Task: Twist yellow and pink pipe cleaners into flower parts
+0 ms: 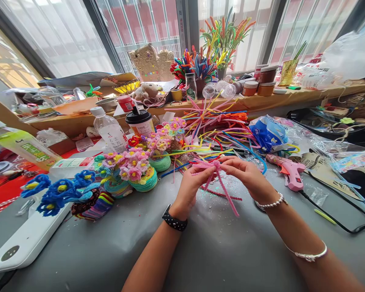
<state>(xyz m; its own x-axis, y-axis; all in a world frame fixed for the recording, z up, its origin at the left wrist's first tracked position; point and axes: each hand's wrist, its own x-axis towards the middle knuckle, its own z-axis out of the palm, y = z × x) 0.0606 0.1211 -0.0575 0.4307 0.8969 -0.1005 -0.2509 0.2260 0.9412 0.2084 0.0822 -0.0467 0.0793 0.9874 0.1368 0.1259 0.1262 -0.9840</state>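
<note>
Both my hands meet over the grey table [207, 243] and pinch one pink pipe-cleaner flower [214, 166]. My left hand [192, 184], with a black watch band at the wrist, grips the flower's left loops. My right hand [246, 174], with a pearl bracelet, pinches its right side. Two pink stems hang down from the flower towards me. Just behind the hands lies a loose heap of coloured pipe cleaners [215, 125].
Finished pink flower pots [140, 172] and blue flowers [59, 192] stand at the left, beside a water bottle [109, 129] and a lidded cup [140, 121]. A pink glue gun [287, 172] with a black cable lies at the right. A white device [27, 239] lies front left.
</note>
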